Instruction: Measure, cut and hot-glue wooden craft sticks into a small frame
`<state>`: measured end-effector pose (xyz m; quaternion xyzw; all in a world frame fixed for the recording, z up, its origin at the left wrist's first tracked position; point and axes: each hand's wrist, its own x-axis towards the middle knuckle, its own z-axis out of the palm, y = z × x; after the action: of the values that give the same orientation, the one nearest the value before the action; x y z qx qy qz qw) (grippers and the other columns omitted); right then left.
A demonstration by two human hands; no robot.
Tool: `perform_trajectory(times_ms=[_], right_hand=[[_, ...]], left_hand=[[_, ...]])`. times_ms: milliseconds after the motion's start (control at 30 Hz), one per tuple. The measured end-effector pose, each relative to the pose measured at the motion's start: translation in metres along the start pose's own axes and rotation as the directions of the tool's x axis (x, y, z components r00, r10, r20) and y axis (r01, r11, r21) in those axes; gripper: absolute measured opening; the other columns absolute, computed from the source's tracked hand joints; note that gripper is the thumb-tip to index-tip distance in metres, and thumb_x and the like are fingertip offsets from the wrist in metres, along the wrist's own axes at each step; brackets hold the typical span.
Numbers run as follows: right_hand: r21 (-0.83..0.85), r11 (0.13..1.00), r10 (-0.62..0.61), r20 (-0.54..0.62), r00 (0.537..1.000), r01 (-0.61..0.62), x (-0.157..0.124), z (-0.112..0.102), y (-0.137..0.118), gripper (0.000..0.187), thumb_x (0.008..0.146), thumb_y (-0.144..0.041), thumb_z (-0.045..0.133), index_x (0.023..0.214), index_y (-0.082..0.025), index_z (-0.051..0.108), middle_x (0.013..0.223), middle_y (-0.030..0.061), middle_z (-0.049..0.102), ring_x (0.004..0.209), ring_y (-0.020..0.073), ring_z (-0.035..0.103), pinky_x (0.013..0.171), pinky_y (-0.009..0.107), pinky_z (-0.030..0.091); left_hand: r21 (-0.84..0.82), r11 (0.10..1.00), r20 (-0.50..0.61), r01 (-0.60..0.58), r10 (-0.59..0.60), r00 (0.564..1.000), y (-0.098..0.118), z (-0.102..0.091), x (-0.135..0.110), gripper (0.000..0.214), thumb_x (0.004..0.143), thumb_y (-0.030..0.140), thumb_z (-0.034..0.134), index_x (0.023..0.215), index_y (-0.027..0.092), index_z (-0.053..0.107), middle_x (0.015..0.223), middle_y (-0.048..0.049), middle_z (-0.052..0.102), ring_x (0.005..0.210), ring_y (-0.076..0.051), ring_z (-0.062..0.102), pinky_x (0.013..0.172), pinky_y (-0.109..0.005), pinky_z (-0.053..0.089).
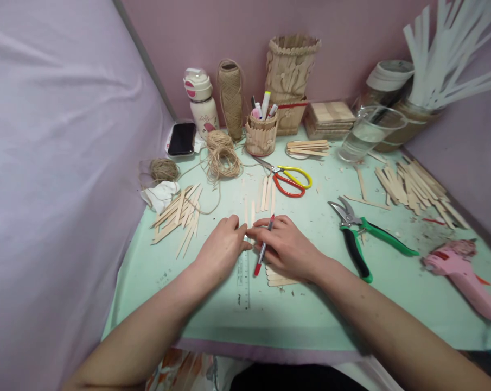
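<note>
Scanning from the left, I see a loose heap of pale wooden craft sticks [180, 214] on the mint-green tabletop [147, 304]. My left hand [224, 239] bends its fingers at the upper end of a clear plastic ruler [244, 282]; I cannot tell whether they pinch anything. A narrow pale wooden strip [253, 208] lies just beyond the fingertips. My right hand [284, 244] holds a slim grey-and-red pen [263, 251] slantwise between its fingers, above a row of flat wooden sticks [278, 278]. Farther right lie green-and-black-handled metal pruning shears [350, 218], then a pink glue gun [459, 271].
</note>
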<state>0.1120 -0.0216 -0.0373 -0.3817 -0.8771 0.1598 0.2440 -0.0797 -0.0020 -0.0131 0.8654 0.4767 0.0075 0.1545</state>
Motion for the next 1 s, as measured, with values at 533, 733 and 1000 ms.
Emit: perform_trajectory(times_ms=[533,733,1000], right_hand=[[-0.113,0.994,0.003,0.114,0.994,0.010,-0.002,0.006,-0.005,0.029,0.089,-0.014,0.051,0.116,-0.018,0.062,0.113,0.0136,0.072,0.116,0.0279,0.058,0.092,0.044,0.042],[-0.185,0.982,-0.015,0.126,0.992,0.039,-0.002,0.007,-0.008,0.028,0.089,-0.011,0.049,0.111,-0.019,0.063,0.116,0.0129,0.072,0.116,0.0270,0.059,0.091,0.043,0.043],[-0.197,0.979,-0.033,0.104,0.994,0.053,-0.004,0.010,-0.008,0.023,0.088,-0.009,0.048,0.104,-0.016,0.064,0.108,0.0149,0.073,0.115,0.0278,0.061,0.090,0.043,0.044]], left_hand=[[0.017,1.000,-0.033,-0.027,0.027,0.999,0.000,-0.002,0.000,0.021,0.095,0.019,0.048,0.086,0.016,0.067,0.087,-0.0074,0.055,0.081,-0.022,0.053,0.073,-0.034,0.046],[0.010,1.000,-0.134,-0.009,0.010,0.991,-0.002,0.008,-0.008,0.023,0.094,0.022,0.057,0.114,0.012,0.062,0.095,-0.0087,0.061,0.090,-0.024,0.058,0.078,-0.036,0.050],[0.031,0.995,-0.309,-0.096,0.100,0.946,-0.004,0.027,-0.023,0.012,0.096,0.020,0.056,0.100,0.014,0.065,0.104,-0.0098,0.064,0.095,-0.024,0.059,0.084,-0.038,0.052]])
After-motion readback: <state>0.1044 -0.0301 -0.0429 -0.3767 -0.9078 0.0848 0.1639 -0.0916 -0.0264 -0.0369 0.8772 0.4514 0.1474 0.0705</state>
